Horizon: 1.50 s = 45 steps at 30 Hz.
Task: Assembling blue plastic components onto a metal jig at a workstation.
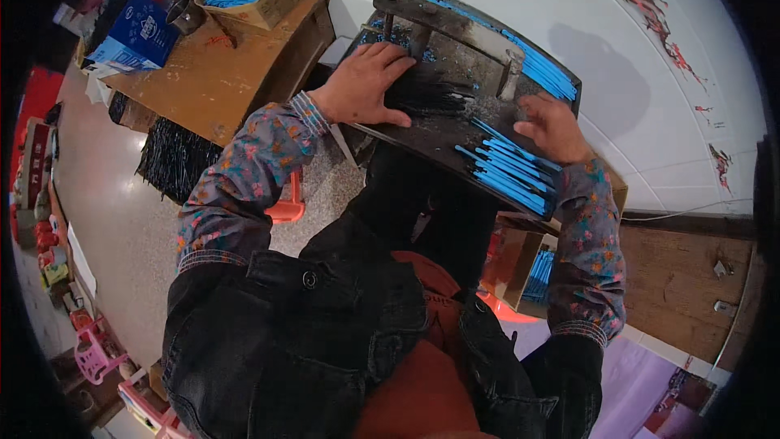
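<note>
The left hand [364, 85] has its grip spread loosely beside thin black strands [431, 96] on the dark worktop [435, 138], while the right hand [554, 128] curls near the bright blue sticks [510, 169] at the worktop's near right corner (whether its grip pinches anything, one cannot tell). White lettering [149, 28] marks a blue carton [140, 12] at the left, and dark print [443, 302] shows on the person's red shirt [422, 390].

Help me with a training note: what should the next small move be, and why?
Perhaps the right hand should pick up one of the front blue sticks: they lie close beside it, while the left hand is farther off, by the black strands. Whether the right hand already pinches something is hard to tell.
</note>
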Motion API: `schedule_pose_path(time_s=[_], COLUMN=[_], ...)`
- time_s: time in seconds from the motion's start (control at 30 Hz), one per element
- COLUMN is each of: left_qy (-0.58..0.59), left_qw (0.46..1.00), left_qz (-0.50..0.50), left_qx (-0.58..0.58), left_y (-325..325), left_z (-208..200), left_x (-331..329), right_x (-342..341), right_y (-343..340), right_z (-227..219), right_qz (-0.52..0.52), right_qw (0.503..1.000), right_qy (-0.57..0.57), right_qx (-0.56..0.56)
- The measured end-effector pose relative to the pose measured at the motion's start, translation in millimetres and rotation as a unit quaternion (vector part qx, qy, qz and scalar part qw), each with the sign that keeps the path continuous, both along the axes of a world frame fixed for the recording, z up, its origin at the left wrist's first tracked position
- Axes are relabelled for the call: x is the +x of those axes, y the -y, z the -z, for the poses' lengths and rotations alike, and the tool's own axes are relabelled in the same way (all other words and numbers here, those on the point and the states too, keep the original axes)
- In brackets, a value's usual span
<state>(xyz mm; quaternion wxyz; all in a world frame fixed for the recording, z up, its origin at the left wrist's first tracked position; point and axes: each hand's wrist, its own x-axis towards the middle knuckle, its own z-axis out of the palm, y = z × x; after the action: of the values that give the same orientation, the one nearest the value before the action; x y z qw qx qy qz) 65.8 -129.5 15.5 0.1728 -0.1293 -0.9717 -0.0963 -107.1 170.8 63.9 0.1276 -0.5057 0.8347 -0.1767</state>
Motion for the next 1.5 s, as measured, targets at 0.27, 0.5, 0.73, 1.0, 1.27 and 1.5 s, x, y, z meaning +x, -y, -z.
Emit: schedule_pose_path(time_s=[0.27,0.5,0.73,1.0,1.27,1.5], left_qy=[-0.040,-0.018,-0.052,0.016,0.016,-0.022], left_qw=[0.998,0.994,0.995,0.996,0.999,0.997], left_qz=[-0.015,-0.030,-0.012,0.038,-0.009,-0.003], left_qx=[0.055,0.107,0.081,0.076,0.035,0.067], left_y=[10.9,-4.5,5.3,5.6,-5.6,-3.1], left_z=[4.2,20.1,14.4,8.6,8.4,10.4], left_x=[10.9,3.5,7.0,0.0,3.5,3.9], right_x=[-0.5,32.2,45.7,34.9,51.0,18.0], right_y=[57.8,110.1,78.4,100.2,106.2,34.4], right_z=[54.6,52.6,25.6,58.7,33.3,40.7], right_qz=[-0.058,-0.138,0.010,-0.063,-0.062,-0.011], right_qw=[0.989,0.990,1.000,0.972,0.989,0.998], right_qy=[-0.127,-0.002,0.008,-0.044,0.126,0.046], right_qx=[-0.056,-0.018,0.021,-0.221,-0.048,-0.043])
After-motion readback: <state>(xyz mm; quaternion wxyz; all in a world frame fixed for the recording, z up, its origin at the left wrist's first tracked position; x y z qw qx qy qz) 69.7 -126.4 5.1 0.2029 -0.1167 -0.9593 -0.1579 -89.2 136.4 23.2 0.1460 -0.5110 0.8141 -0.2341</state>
